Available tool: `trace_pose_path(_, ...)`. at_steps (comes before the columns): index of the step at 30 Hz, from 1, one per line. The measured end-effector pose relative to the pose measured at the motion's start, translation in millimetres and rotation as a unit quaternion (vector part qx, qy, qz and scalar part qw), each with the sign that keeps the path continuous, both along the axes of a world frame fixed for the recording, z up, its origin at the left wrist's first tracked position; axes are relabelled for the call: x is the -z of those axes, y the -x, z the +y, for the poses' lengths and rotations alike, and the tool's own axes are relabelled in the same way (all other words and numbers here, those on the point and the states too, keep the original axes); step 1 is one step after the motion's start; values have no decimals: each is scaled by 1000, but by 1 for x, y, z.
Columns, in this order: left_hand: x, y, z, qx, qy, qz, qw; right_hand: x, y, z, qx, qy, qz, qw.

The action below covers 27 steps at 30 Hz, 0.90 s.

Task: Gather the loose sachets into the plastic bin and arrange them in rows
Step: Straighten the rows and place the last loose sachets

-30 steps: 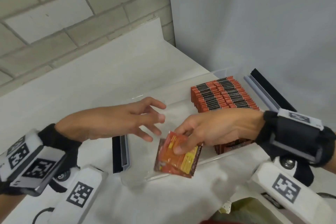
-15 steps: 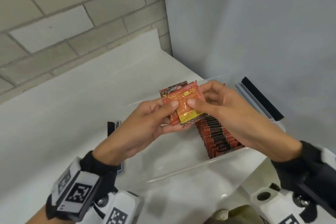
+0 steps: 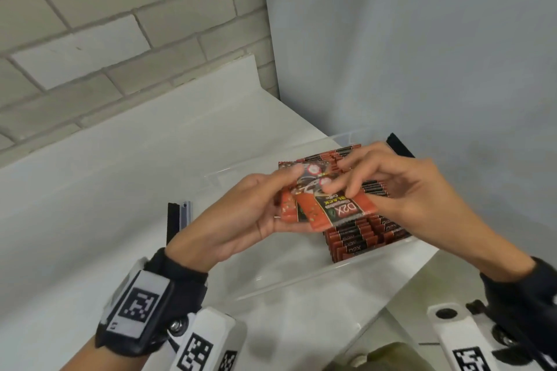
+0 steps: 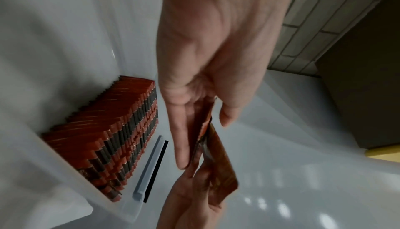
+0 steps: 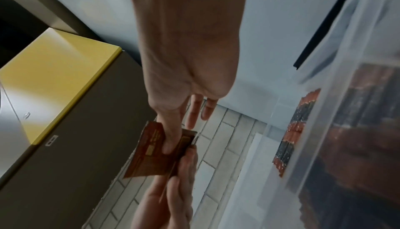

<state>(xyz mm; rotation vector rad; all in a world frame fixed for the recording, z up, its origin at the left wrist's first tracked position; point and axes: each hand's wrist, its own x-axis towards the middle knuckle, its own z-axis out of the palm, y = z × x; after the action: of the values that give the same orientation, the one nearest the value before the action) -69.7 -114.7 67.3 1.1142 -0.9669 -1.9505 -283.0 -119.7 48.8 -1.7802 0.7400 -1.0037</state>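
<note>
A small stack of red sachets (image 3: 331, 205) is held above the clear plastic bin (image 3: 301, 283), printed faces up. My left hand (image 3: 256, 205) grips the stack's left side, thumb on top. My right hand (image 3: 401, 190) pinches its right side with thumb and fingers. In the left wrist view the sachets (image 4: 218, 164) show edge-on between both hands. The right wrist view has the sachets (image 5: 155, 154) under the right fingers. Rows of upright sachets (image 3: 361, 235) fill the bin's right part, partly hidden by the hands.
The bin sits on a white counter (image 3: 120, 175) against a brick wall (image 3: 105, 24) and a pale blue wall. Grey-and-black bin handles (image 3: 177, 220) show at its left and right ends. A yellow-topped cabinet (image 5: 54, 78) stands below.
The right hand lifted the sachets from the bin's front edge, the left hand joined it. Since half a second ago the stack has been turned from back side to front side up.
</note>
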Motion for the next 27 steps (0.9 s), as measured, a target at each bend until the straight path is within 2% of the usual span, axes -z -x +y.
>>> trace_pose_path(3,1,3,-1,11,20,-33,999,2,6,0,-5,8,27,1000)
trace_pose_path(5,1,5,-3,-3,38,-33,999,2,8,1,-4,13,-4,1000)
trace_pose_path(9,-1,10,-8,-63,88,-15,994,7,12,3,63,-77,-122,988)
trace_pose_path(11,0,13,-10,-90,100,4,991,11,6,6,88,-145,-117,979)
trace_pose_path(14,3,17,-11,-111,106,15,988,16,-5,11,105,-227,-61,966)
trace_pose_path(18,6,18,-9,-110,108,4,988,16,-10,11,154,-242,-83,954)
trace_pose_path(21,10,15,-9,-111,96,-5,989,14,-1,3,168,-249,-143,943)
trace_pose_path(22,11,13,-10,-116,94,-8,989,12,4,1,168,-243,-140,945)
trace_pose_path(24,13,8,-11,-132,90,-10,987,8,18,-2,155,-205,-79,963)
trace_pose_path(27,15,4,-13,-148,81,-15,986,1,34,-3,90,-113,83,986)
